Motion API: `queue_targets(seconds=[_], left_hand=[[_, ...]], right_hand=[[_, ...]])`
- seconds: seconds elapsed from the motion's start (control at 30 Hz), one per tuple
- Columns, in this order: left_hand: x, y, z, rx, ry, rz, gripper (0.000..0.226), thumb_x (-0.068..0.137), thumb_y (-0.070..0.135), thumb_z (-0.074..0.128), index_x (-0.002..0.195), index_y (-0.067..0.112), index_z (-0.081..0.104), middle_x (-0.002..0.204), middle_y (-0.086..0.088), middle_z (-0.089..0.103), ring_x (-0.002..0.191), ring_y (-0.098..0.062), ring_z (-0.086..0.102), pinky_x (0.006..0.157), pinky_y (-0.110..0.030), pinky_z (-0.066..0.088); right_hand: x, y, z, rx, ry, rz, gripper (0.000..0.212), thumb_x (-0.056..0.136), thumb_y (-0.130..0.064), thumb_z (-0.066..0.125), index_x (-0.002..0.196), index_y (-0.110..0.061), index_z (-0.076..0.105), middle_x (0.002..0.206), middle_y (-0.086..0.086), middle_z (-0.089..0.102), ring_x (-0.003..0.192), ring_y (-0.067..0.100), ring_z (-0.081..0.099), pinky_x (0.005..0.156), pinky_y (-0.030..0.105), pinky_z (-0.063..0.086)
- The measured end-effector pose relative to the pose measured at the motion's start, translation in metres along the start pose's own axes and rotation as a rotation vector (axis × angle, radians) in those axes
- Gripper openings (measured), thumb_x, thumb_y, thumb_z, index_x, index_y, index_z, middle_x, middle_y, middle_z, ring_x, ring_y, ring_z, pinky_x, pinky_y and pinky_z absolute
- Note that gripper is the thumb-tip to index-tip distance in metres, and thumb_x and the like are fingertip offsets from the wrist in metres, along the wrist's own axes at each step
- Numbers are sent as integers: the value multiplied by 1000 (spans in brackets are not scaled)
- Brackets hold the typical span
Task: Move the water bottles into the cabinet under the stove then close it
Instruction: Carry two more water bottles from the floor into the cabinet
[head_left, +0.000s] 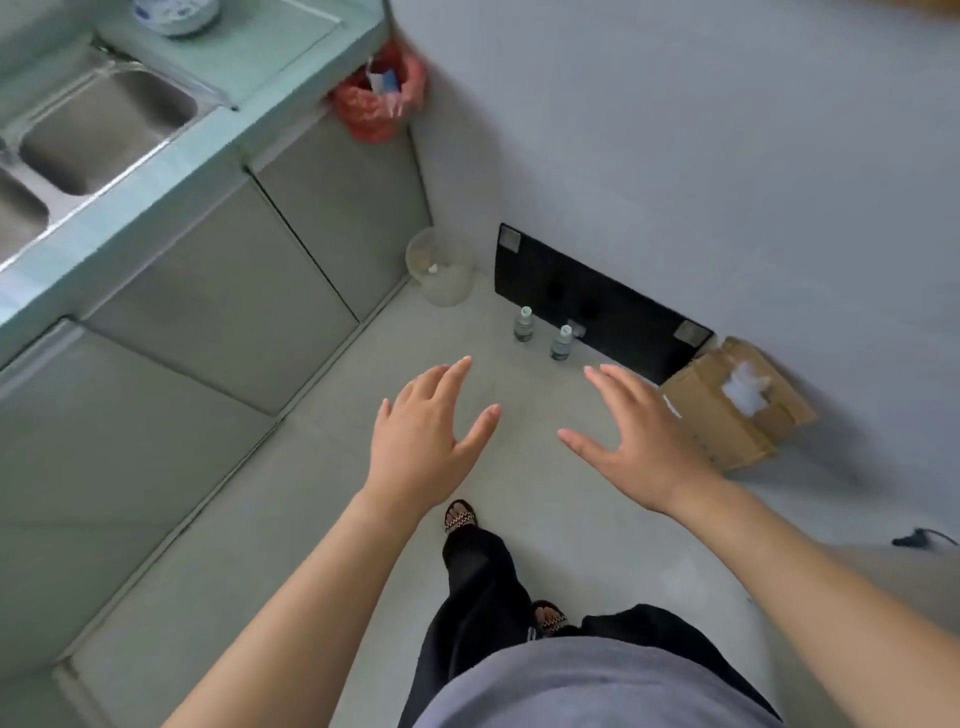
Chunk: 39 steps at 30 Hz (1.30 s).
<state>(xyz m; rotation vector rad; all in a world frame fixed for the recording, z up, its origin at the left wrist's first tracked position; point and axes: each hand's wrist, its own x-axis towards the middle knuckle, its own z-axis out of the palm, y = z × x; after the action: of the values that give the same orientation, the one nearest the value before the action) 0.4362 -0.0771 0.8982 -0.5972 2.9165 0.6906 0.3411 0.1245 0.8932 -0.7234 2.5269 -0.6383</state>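
Two small clear water bottles stand upright on the floor by the wall, one (523, 324) to the left and one (562, 343) to the right, in front of a black panel. My left hand (423, 434) is held out over the floor, fingers spread, holding nothing, short of the bottles. My right hand (636, 441) is also spread and empty, just below and right of the right bottle. Grey cabinet doors (223, 312) run along the left under the counter, all closed. No stove is in view.
A black panel (587, 301) leans on the wall behind the bottles. A cardboard box (737, 415) lies to the right. A clear round container (441, 267) sits in the corner, a red bag (374, 104) hangs above. A steel sink (104, 130) and bowl (176, 13) are on the counter.
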Motion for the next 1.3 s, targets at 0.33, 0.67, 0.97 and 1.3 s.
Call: queue_targets(seconds=[0.33, 0.67, 0.97, 1.3], left_hand=[[185, 19, -6, 103, -144, 169, 62, 90, 60, 34, 143, 29, 26, 141, 2, 44, 130, -19, 40, 109, -46, 32], [331, -12, 161, 200, -253, 82, 61, 90, 59, 33, 142, 27, 28, 140, 1, 45, 128, -22, 42, 106, -43, 32], [477, -151, 507, 128, -258, 178, 65, 83, 62, 26, 137, 28, 39, 136, 3, 49, 122, -20, 47, 95, -36, 41], [579, -265, 754, 276, -254, 324, 72, 79, 65, 22, 141, 32, 34, 150, -6, 33, 138, -28, 31, 105, -52, 34]], right_hand=[[125, 32, -34, 46, 126, 143, 74, 84, -58, 48, 144, -21, 26, 152, -3, 26, 140, 14, 22, 114, 34, 26], [282, 181, 52, 124, 105, 173, 74, 82, -58, 48, 142, -20, 30, 149, 1, 32, 138, 18, 28, 109, 40, 34], [447, 382, 320, 334, 338, 268, 69, 82, -41, 63, 142, -30, 30, 149, -4, 33, 138, 9, 26, 108, 19, 22], [586, 513, 487, 515, 590, 124, 85, 77, -35, 72, 141, -37, 17, 145, -9, 30, 136, 6, 29, 107, 19, 32]])
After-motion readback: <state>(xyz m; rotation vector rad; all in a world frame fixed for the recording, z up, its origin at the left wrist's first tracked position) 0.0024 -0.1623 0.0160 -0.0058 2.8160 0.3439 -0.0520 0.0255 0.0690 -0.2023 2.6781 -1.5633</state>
